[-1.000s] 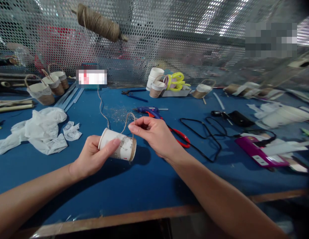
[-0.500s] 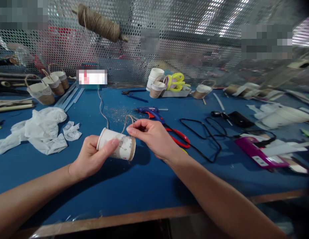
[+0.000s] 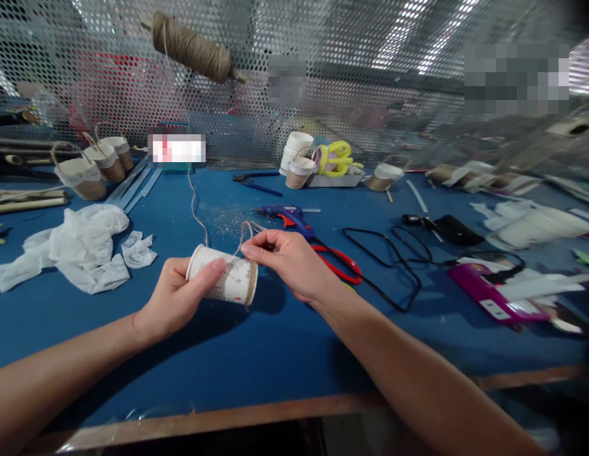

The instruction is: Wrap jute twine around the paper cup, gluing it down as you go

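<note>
So the left hand (image 3: 173, 297) is gripping a white paper cup with brown smudges and a bare brown band near its base (image 3: 228, 288), thumb pressing on the side wall while the other fingers are mostly hiding behind it. The cup is lying tipped on its side just above the blue-topped counter (image 3: 180, 392), mouth pointing left, base pointing right.

The right hand (image 3: 285, 259) is pinching a loop of thin tan twine (image 3: 242, 234) between thumb and forefinger, right above the cup's base end. Compared with a second ago, those fingertips are sitting a touch lower and closer to the cup, and less twine is showing under them. The cup is seemingly rolling a tiny bit too, since the small red print is showing slightly higher above the lower edge.

With the right hand shifting, more of the red-handled scissors (image 3: 354, 271) is peeking out, including a sliver of yellow. The blue and red glue gun (image 3: 297, 218) is staying put behind the hand, and the crumpled white lace fabric (image 3: 88, 247) is still lying off to the left.
</note>
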{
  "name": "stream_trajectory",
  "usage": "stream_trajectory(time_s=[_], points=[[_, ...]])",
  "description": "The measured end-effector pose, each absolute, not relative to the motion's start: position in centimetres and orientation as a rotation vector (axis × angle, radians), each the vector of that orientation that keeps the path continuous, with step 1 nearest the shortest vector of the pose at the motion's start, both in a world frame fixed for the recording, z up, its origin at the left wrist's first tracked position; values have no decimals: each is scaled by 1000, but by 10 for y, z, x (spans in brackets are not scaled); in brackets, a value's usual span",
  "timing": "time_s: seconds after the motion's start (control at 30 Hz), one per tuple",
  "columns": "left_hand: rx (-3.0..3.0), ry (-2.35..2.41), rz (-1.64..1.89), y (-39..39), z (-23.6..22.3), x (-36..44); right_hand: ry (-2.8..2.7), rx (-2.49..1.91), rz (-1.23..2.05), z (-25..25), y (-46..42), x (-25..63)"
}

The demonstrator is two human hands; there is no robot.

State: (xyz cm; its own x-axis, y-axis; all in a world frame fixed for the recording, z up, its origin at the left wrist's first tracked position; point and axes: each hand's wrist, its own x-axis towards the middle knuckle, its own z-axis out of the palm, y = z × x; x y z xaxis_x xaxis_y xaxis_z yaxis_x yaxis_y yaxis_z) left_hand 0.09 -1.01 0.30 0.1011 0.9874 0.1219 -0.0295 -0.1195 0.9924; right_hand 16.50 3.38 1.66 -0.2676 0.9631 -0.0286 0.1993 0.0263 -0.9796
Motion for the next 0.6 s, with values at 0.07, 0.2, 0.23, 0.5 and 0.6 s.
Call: stream_trajectory(time_s=[0.07, 0.2, 0.23, 0.5, 0.6], points=[[1296, 1048, 1232, -10, 1, 1, -1567, -1223, 1304, 16, 34, 165], [1226, 1026, 1233, -8, -3, 1, -1575, -1235, 1305, 16, 34, 165], [1221, 1020, 1232, -8, -3, 1, -1574, -1235, 1309, 16, 34, 165], [1302, 1042, 1238, -10, 0, 0, -1590, -1245, 1315, 16, 34, 166], [1297, 1037, 1247, -9, -1, 0, -1611, -1270, 1292, 16, 34, 166]])
